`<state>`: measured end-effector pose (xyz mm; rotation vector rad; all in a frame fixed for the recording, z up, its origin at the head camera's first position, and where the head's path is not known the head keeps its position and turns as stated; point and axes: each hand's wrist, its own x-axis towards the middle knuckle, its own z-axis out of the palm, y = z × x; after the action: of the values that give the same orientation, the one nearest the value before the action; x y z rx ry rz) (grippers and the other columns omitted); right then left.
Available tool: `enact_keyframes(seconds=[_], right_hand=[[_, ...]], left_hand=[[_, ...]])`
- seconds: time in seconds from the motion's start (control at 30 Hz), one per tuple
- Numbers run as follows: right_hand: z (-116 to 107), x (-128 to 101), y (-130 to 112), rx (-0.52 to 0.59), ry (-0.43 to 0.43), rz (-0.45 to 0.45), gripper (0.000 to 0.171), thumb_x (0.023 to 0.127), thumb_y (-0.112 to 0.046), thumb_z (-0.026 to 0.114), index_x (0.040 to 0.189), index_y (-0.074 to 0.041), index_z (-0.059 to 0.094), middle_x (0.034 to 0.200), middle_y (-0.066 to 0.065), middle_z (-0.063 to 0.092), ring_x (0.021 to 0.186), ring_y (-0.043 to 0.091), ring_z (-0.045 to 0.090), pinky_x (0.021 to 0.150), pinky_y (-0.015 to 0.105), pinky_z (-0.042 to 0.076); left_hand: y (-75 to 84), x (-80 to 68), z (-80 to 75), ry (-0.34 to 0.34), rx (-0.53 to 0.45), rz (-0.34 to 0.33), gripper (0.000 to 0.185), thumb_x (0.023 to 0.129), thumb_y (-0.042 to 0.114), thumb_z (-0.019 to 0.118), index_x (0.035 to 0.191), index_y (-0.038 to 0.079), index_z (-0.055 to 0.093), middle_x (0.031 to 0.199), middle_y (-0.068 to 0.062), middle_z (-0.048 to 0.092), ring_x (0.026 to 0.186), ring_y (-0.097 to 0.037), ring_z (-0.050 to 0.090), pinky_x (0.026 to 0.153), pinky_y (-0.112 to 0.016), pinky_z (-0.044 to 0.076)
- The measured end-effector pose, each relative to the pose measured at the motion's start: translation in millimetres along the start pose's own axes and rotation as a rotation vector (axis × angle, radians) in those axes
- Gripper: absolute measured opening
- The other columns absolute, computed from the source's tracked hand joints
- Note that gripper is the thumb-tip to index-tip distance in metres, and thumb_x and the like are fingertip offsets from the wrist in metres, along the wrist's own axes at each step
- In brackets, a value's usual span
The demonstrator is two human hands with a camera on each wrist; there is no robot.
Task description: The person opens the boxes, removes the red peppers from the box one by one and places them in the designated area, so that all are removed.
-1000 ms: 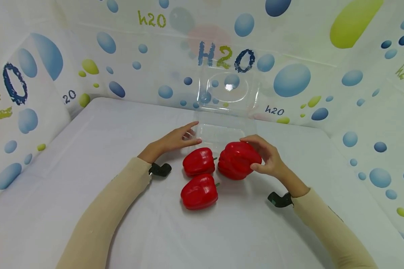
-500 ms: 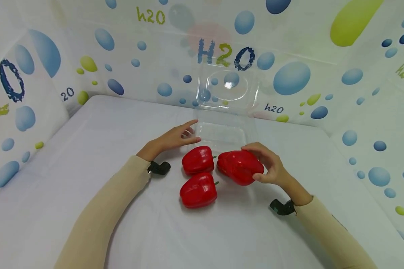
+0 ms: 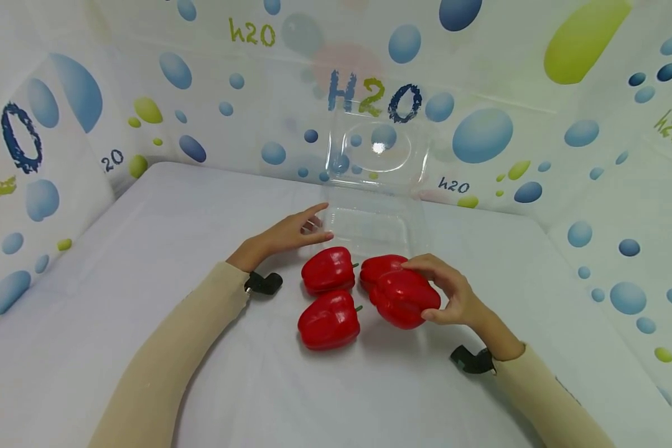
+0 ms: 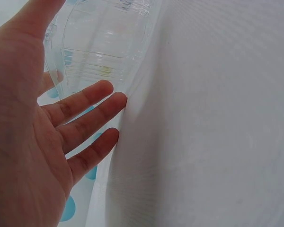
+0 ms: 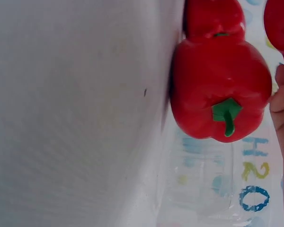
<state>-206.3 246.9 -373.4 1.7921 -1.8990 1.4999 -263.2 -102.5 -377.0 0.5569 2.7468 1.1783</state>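
Note:
My right hand [image 3: 450, 292] holds a red bell pepper [image 3: 407, 302] between thumb and fingers. It overlaps another red pepper [image 3: 376, 266] behind it in the head view. The right wrist view shows a pepper with a green stem [image 5: 222, 80] on the cloth, and part of the held pepper [image 5: 280, 26] at the right edge by the fingertips. To the left lie two more red peppers, a far one [image 3: 328, 270] and a near one [image 3: 329, 320]. My left hand [image 3: 292, 230], fingers extended, is at the left side of a clear plastic clamshell container [image 3: 364, 246], its lid [image 3: 378, 168] raised.
A white cloth [image 3: 257, 386] covers the table. Behind it hangs a white curtain [image 3: 487, 134] with blue and green drops and H2O lettering. Wrist cameras [image 3: 264, 284] sit on both sleeves.
My right hand has moved nearer to me with the held pepper, uncovering more of the pepper behind it. The left hand stays at the container's side.

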Motion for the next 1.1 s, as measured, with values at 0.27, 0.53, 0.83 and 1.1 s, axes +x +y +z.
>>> enact_keyframes(seconds=[0.27,0.53,0.83,1.1], right_hand=[[1,-3,-3,-0.024,-0.057,0.04,0.067,0.078,-0.029,0.078,0.133,0.001,0.052,0.126,0.012,0.056,0.115,0.018,0.055,0.085,0.031,0.056],[-1,-3,-4,-0.099,-0.087,0.052,0.069,0.076,-0.029,0.08,0.132,0.001,0.052,0.125,0.014,0.056,0.116,0.019,0.054,0.083,0.031,0.057],[-4,-3,-10,-0.207,-0.118,0.119,0.075,0.067,-0.015,0.087,0.132,-0.001,0.054,0.126,0.014,0.054,0.119,0.018,0.051,0.083,0.03,0.057],[-4,-3,-18,-0.297,-0.169,0.23,0.082,0.061,-0.012,0.089,0.134,-0.008,0.053,0.129,0.01,0.052,0.122,0.015,0.047,0.082,0.035,0.058]], left_hand=[[-1.3,0.0,1.7,0.001,0.009,0.002,0.084,0.089,0.043,0.065,0.156,0.021,0.02,0.14,-0.018,0.049,0.126,-0.034,0.05,0.095,-0.05,0.051],[-0.8,-0.2,0.9,0.006,0.015,0.004,0.083,0.089,0.043,0.065,0.156,0.022,0.021,0.139,-0.018,0.049,0.126,-0.034,0.051,0.096,-0.05,0.05],[-2.0,0.4,1.5,0.002,0.014,-0.002,0.085,0.088,0.044,0.066,0.157,0.022,0.02,0.14,-0.018,0.049,0.126,-0.034,0.05,0.097,-0.051,0.049],[-3.4,2.3,2.5,0.01,0.011,0.01,0.084,0.088,0.044,0.066,0.156,0.023,0.021,0.139,-0.017,0.05,0.125,-0.034,0.051,0.096,-0.051,0.05]])
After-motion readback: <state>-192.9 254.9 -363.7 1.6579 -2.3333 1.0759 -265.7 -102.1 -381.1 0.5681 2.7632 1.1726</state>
